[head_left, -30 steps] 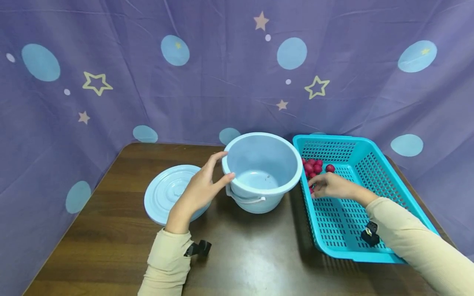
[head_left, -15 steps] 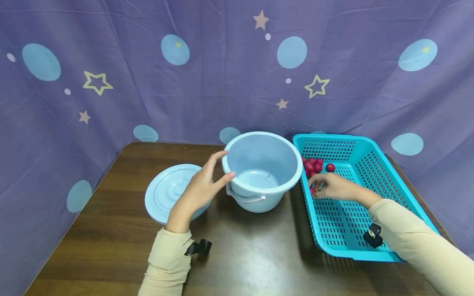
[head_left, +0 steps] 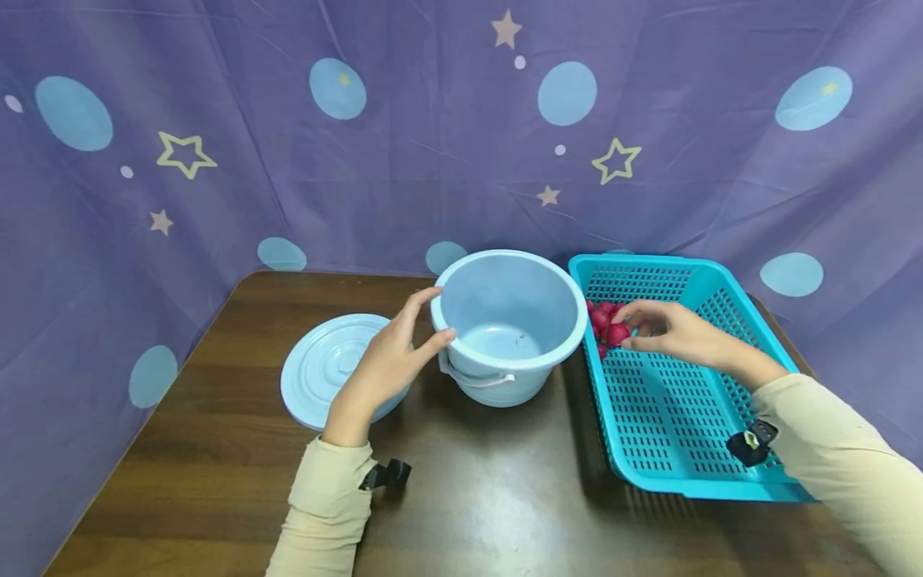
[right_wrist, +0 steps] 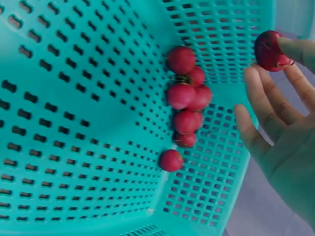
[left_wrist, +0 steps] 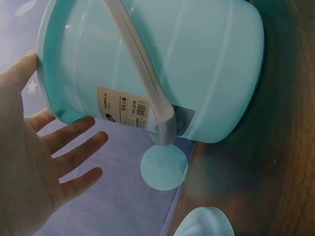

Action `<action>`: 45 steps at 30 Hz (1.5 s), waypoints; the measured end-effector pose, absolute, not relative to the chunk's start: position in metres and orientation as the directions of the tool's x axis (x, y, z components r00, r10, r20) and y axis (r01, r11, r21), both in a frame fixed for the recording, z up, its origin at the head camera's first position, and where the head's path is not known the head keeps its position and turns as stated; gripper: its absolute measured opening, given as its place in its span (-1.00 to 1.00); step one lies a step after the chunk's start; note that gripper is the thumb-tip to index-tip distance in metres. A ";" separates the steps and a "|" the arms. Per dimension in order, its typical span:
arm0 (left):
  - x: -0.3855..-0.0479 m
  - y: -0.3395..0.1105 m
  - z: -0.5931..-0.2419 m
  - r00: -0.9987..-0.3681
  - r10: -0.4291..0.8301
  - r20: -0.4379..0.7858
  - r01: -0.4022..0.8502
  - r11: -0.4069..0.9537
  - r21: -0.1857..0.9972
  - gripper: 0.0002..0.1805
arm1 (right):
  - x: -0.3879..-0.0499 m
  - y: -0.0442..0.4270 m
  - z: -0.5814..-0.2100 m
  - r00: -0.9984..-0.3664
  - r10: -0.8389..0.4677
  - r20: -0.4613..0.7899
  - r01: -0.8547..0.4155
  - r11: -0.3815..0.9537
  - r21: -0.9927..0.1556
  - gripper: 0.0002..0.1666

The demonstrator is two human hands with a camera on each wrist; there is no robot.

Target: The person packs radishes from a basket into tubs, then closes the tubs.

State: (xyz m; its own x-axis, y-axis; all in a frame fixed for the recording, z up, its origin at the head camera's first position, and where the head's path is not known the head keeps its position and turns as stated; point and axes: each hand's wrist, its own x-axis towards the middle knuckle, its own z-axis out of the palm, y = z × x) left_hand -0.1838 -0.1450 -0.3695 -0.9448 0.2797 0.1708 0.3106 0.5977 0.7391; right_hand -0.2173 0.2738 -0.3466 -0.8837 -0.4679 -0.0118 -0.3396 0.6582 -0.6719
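Observation:
My left hand [head_left: 384, 361] rests its thumb and fingers on the left rim of a light blue bucket [head_left: 497, 362]. In the left wrist view the hand [left_wrist: 34, 152] has its fingers spread, thumb and fingers touching the rim of the bucket [left_wrist: 187, 54]. Above the left side of a turquoise basket [head_left: 671, 486], my right hand [head_left: 674, 332] pinches a red radish-like ball [head_left: 617, 334]. The right wrist view shows this ball [right_wrist: 268, 51] between thumb and fingertips of the hand [right_wrist: 290, 132], with several red ones [right_wrist: 180, 96] lying in the basket [right_wrist: 98, 123].
A round light blue lid [head_left: 324, 373] lies on the wooden table [head_left: 180, 457] left of the bucket, partly behind the left forearm. The bucket's handle [head_left: 483, 380] hangs at its front. A purple curtain [head_left: 433, 120] stands behind the table.
My right hand has lifted and moved up and slightly right, with a red ball now visible in its pinch. My left hand stays at the bucket's rim. The head view has tilted slightly.

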 end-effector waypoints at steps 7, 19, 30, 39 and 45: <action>-0.184 -0.146 -0.368 -0.944 0.282 0.172 0.313 0.603 0.734 -0.24 | -0.214 0.270 -0.323 -0.888 -0.458 0.042 -0.364 0.644 -0.672 -0.63; -0.184 -0.144 -0.369 -0.942 0.284 0.178 0.319 0.603 0.731 -0.24 | -0.214 0.256 -0.296 -0.855 -0.492 0.162 -0.464 0.589 -0.662 -0.59; -0.182 -0.144 -0.369 -0.941 0.288 0.176 0.320 0.592 0.740 -0.25 | -0.212 0.221 -0.284 -0.836 -0.516 0.188 -0.485 0.533 -0.693 -0.60; -0.182 -0.143 -0.372 -0.939 0.290 0.186 0.327 0.585 0.742 -0.27 | -0.215 0.190 -0.288 -0.762 -0.617 0.196 -0.561 0.477 -0.677 -0.61; -0.182 -0.143 -0.372 -0.939 0.281 0.196 0.330 0.588 0.738 -0.27 | -0.217 0.167 -0.292 -0.738 -0.652 0.175 -0.566 0.456 -0.687 -0.60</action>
State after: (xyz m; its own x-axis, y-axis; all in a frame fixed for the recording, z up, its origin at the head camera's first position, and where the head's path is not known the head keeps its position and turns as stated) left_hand -0.1817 -0.1433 -0.3715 -0.9394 0.2814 0.1956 0.3300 0.5884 0.7382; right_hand -0.2172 0.1674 -0.2915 -0.7380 -0.6516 0.1754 -0.5659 0.4560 -0.6870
